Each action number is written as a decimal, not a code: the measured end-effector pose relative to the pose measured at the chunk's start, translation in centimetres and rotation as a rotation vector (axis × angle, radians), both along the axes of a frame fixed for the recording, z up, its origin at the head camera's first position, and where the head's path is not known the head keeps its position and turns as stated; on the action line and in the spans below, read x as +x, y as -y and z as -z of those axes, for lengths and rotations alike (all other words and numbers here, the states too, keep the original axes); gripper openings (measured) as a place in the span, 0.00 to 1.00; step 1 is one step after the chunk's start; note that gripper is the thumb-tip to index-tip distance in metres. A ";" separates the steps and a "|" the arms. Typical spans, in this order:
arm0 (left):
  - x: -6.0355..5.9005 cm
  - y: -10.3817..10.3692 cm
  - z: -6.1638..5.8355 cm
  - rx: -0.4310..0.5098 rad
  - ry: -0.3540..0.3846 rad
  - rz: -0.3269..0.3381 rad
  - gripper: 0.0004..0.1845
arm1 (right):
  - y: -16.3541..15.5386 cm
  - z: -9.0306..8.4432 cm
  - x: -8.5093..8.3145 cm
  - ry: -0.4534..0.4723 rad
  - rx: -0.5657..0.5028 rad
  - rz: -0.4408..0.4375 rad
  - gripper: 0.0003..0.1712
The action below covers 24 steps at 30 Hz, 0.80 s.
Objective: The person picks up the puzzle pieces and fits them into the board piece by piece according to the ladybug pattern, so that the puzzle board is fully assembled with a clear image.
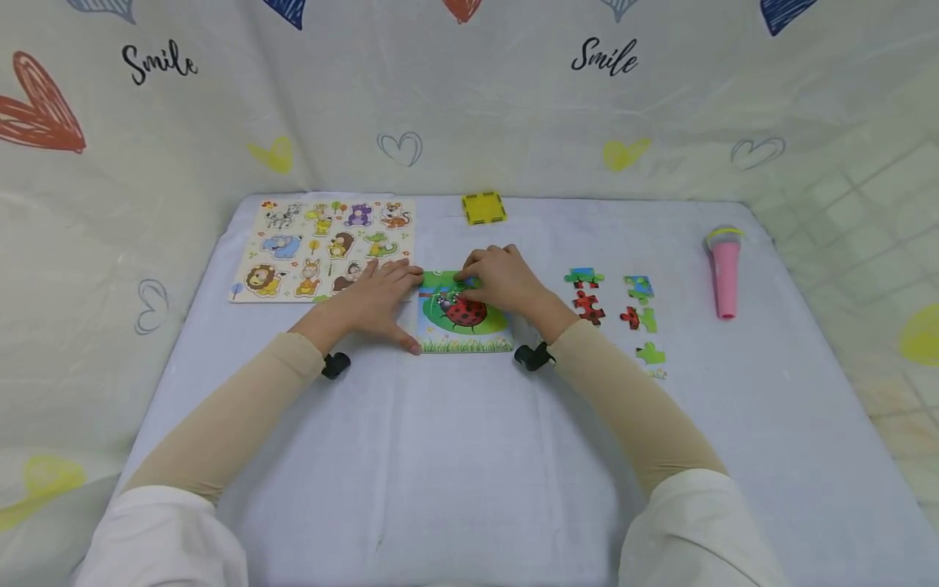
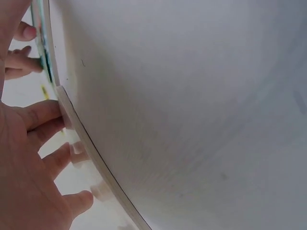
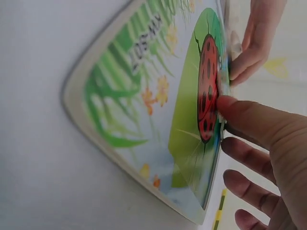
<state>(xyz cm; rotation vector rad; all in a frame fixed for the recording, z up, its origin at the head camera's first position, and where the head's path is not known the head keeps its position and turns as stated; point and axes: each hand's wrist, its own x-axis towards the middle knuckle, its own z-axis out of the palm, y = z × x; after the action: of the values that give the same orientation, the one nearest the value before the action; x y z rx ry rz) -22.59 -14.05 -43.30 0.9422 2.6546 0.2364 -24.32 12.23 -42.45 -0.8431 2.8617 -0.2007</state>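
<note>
Head view: ladybug puzzle board lying mid-table, left hand resting flat at its left edge, fingers spread | right hand pressing its top, fingers relaxed | right wrist view: thumb touching the ladybug | loose pieces lying right.

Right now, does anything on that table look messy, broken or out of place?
Nothing looks damaged or spilled. The ladybug puzzle lies flat under both hands, and its loose pieces sit scattered to its right, apart from it. The animal board, yellow tile and pink toy microphone lie undisturbed.
</note>
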 end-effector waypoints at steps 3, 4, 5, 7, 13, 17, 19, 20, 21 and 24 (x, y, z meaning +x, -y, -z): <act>0.0 0.1 0.0 0.001 0.002 -0.001 0.72 | 0.2 -0.1 0.0 0.000 0.003 -0.015 0.23; 0.0 0.1 0.1 -0.001 0.004 -0.001 0.72 | 0.2 -0.1 0.0 0.003 0.003 -0.018 0.23; 0.0 0.1 0.1 -0.001 0.003 0.000 0.72 | 0.3 -0.1 0.0 0.005 0.003 -0.021 0.22; 0.0 0.1 0.1 -0.002 0.005 -0.001 0.72 | 0.4 -0.1 0.1 0.014 -0.002 -0.023 0.22; 0.0 0.0 0.0 -0.019 0.000 -0.005 0.72 | 0.8 0.0 0.0 0.023 -0.031 -0.020 0.21; 0.1 -0.1 -0.2 -0.020 0.005 0.000 0.71 | 1.1 0.1 -0.1 0.029 -0.031 -0.016 0.22; 0.1 -0.1 -0.3 -0.018 0.006 0.002 0.71 | 1.3 0.1 -0.1 0.035 -0.039 -0.011 0.22; 0.1 -0.1 -0.3 -0.018 0.006 0.002 0.71 | 1.5 0.1 -0.1 0.041 -0.046 -0.010 0.22; 0.1 -0.1 -0.4 -0.018 0.005 0.003 0.71 | 1.6 0.1 -0.1 0.047 -0.053 -0.011 0.22; 0.1 -0.1 -0.4 -0.024 -0.004 0.004 0.71 | 1.9 0.1 -0.1 0.054 -0.066 -0.013 0.22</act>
<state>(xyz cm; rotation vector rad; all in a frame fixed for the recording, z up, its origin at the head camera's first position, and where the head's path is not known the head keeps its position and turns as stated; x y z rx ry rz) -22.46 -13.96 -42.93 0.9419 2.6526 0.2013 -24.39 10.37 -42.55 -0.8545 2.8123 -0.3132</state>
